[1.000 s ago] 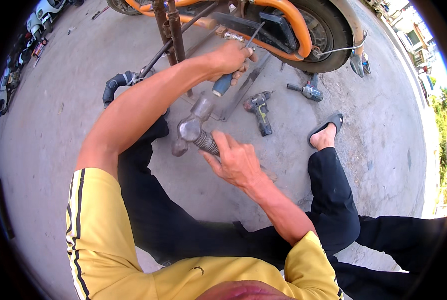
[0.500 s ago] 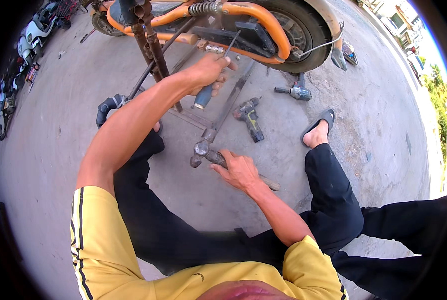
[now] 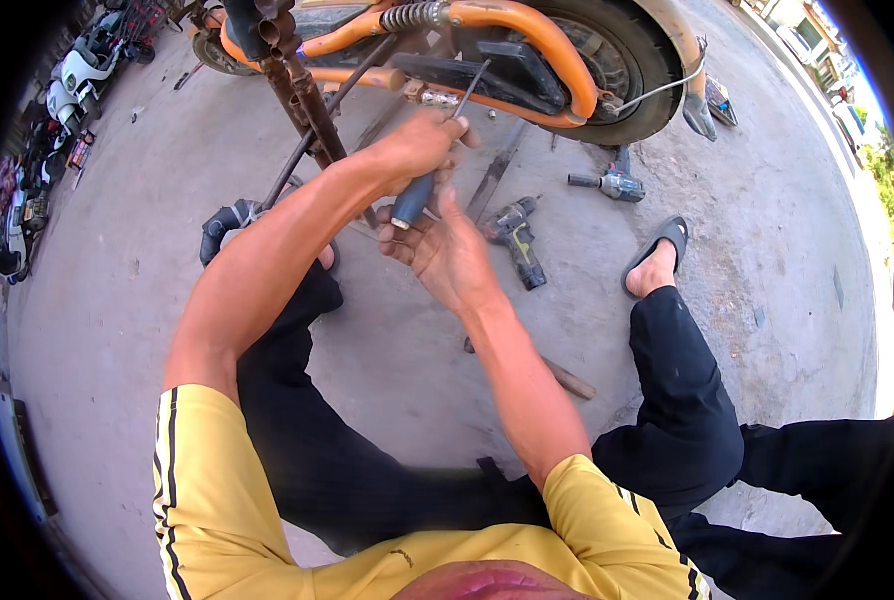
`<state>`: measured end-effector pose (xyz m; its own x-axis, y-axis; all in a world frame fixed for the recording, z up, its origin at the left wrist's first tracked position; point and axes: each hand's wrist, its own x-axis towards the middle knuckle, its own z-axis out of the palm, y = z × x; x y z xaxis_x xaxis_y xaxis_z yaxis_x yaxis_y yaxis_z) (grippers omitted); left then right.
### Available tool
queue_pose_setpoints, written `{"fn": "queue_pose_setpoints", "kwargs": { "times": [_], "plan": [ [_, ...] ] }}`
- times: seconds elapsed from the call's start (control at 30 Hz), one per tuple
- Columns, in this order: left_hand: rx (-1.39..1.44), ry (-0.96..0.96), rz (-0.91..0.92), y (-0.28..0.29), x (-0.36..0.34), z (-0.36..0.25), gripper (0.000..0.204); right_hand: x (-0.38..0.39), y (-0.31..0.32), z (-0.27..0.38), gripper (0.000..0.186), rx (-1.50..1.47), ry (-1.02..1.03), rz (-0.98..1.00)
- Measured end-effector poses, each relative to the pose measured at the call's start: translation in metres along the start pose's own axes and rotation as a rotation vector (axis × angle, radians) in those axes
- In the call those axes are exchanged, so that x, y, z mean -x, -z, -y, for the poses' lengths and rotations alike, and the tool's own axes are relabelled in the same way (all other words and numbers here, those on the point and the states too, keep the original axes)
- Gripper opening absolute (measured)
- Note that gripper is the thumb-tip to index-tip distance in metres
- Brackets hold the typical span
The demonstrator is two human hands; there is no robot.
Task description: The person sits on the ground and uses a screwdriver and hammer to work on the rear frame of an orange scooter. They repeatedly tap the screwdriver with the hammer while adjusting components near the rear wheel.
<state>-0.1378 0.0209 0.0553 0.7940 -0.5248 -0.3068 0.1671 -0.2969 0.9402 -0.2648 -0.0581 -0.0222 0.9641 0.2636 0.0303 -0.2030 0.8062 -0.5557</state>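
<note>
Single head view, left fisheye of the pair, worn by the person working. From where I stand it faces steeply down and forward: yellow shirt (image 3: 467,540) big and close at the lower edge, blue-handled tool (image 3: 413,202) near, above centre, orange-framed bike (image 3: 580,88) a bit farther out, cut by the top edge. Concrete ground (image 3: 97,350) fills much of the frame. Very wide: parked scooters (image 3: 85,70) far off upper left, greenery (image 3: 882,168) far right. Black rim crops the corners.
</note>
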Motion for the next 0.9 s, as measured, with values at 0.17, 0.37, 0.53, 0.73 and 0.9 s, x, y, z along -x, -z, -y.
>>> {"fn": "queue_pose_setpoints", "kwargs": {
  "times": [0.17, 0.37, 0.53, 0.73, 0.9],
  "plan": [
    [-0.326, -0.132, -0.025, 0.024, -0.015, 0.008, 0.042, -0.017, -0.011, 0.002, 0.051, 0.16, 0.068, -0.055],
    [-0.711, -0.265, -0.313, 0.009, 0.068, 0.017, 0.054, -0.023, -0.007, 0.011, 0.038, 0.219, 0.035, -0.169],
    [-0.785, -0.207, -0.46, -0.022, 0.11, 0.034, 0.058, -0.036, 0.001, 0.028, 0.033, 0.291, 0.142, -0.143],
    [-0.683, -0.551, -0.799, -0.046, 0.075, 0.062, 0.042, -0.042, 0.018, 0.078, 0.036, 1.102, 0.288, -0.322],
    [-0.774, -0.585, -0.914, -0.045, 0.058, 0.063, 0.038, -0.065, 0.039, 0.196, 0.051, 1.92, 1.307, -0.58]
  ]
}}
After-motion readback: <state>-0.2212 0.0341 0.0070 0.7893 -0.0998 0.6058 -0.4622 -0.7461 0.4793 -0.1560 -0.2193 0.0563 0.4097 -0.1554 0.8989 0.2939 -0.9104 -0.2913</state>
